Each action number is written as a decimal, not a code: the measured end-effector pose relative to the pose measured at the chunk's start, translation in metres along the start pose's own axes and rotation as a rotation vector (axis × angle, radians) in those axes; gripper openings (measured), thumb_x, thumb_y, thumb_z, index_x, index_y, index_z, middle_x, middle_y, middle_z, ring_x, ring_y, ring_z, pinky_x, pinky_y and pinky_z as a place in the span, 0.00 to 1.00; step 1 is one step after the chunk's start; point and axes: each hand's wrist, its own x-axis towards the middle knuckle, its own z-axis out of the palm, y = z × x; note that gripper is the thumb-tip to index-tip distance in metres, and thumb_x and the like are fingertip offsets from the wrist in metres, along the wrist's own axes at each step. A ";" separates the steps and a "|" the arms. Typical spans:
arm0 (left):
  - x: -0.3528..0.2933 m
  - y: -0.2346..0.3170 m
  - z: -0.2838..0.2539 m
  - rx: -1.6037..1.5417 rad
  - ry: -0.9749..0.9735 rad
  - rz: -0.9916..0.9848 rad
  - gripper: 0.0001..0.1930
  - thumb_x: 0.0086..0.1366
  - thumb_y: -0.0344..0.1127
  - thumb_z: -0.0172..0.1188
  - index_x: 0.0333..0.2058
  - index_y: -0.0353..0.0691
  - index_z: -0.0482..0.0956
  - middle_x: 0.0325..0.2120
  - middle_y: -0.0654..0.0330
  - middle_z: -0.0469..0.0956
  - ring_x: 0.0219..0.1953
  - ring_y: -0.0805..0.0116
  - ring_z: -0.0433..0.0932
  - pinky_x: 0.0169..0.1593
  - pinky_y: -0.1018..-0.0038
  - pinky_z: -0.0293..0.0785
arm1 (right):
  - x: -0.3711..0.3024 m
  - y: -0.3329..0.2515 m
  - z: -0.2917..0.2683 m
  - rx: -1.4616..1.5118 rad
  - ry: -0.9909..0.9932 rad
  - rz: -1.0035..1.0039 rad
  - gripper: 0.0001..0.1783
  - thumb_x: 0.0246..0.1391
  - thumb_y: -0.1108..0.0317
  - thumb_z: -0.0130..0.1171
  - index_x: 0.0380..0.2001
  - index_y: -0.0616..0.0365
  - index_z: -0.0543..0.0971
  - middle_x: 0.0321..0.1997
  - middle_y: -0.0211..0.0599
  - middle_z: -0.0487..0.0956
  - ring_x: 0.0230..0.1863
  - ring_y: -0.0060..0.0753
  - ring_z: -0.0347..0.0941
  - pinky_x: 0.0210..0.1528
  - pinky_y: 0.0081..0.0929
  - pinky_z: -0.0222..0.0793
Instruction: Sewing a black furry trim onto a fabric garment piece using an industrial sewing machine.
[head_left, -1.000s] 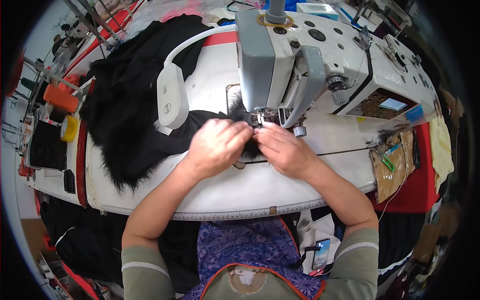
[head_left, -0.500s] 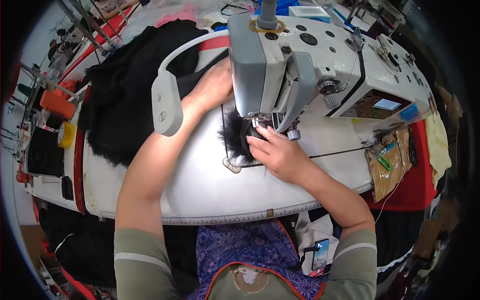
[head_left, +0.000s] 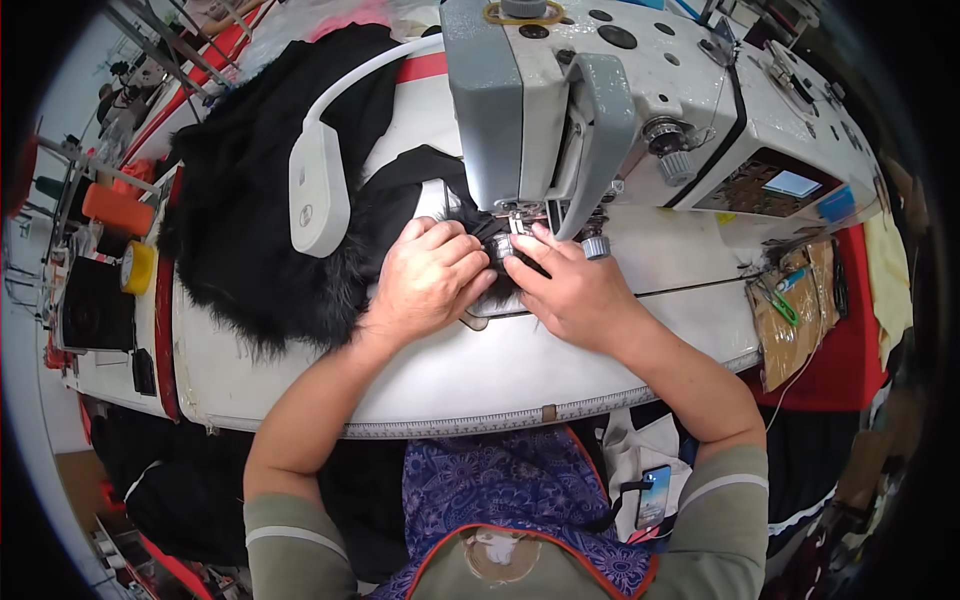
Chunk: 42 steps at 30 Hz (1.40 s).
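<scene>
A white and grey sewing machine (head_left: 490, 110) stands in front of me, its presser foot (head_left: 517, 224) over a piece of black furry fabric (head_left: 497, 246). My left hand (head_left: 428, 280) is closed, its curled fingers gripping the fabric's edge just left of the foot. From the right, my right hand (head_left: 572, 290) holds the same fabric close against the foot, fingertips together near the needle area. Part of the fabric is hidden under my fingers and the machine head. Smooth black cloth (head_left: 410, 185) runs from it toward the left.
A big heap of black fur-trimmed cloth (head_left: 250, 190) covers the table's left side. A white lamp (head_left: 318, 190) hangs over it. A measuring tape (head_left: 480, 425) lines the front edge. Green thread snips (head_left: 783, 308) lie on brown wrapping at right; yellow tape (head_left: 138, 268) sits far left.
My left hand has come back from behind the machine head to the fabric's near edge. Smooth black cloth now lies bunched left of the head. The right hand stays by the foot.
</scene>
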 end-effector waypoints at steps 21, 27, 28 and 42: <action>0.007 -0.007 0.011 -0.250 0.233 -0.152 0.13 0.49 0.27 0.63 0.37 0.38 0.78 0.42 0.54 0.77 0.47 0.52 0.75 0.52 0.61 0.72 | 0.001 0.018 0.008 0.161 0.060 -0.214 0.19 0.38 0.80 0.59 0.40 0.67 0.78 0.42 0.42 0.77 0.46 0.43 0.75 0.46 0.34 0.74; 0.012 -0.035 0.020 -0.253 0.342 -0.411 0.15 0.51 0.25 0.61 0.41 0.35 0.76 0.39 0.51 0.77 0.40 0.52 0.76 0.48 0.63 0.72 | 0.005 0.011 0.007 0.170 0.012 -0.144 0.20 0.38 0.80 0.61 0.41 0.66 0.79 0.42 0.40 0.77 0.46 0.42 0.75 0.46 0.34 0.74; 0.013 -0.038 0.021 -0.216 0.352 -0.426 0.16 0.51 0.25 0.61 0.42 0.35 0.76 0.41 0.51 0.76 0.42 0.52 0.75 0.50 0.63 0.71 | 0.005 0.009 0.007 0.171 0.009 -0.162 0.20 0.38 0.80 0.61 0.41 0.66 0.79 0.42 0.40 0.77 0.46 0.42 0.75 0.46 0.34 0.74; 0.025 -0.014 0.002 -0.455 0.184 -0.548 0.18 0.45 0.43 0.71 0.25 0.32 0.79 0.24 0.53 0.76 0.33 0.54 0.76 0.39 0.63 0.73 | 0.003 0.008 0.004 0.091 0.004 -0.113 0.20 0.40 0.77 0.62 0.42 0.62 0.79 0.41 0.38 0.76 0.44 0.41 0.75 0.45 0.34 0.74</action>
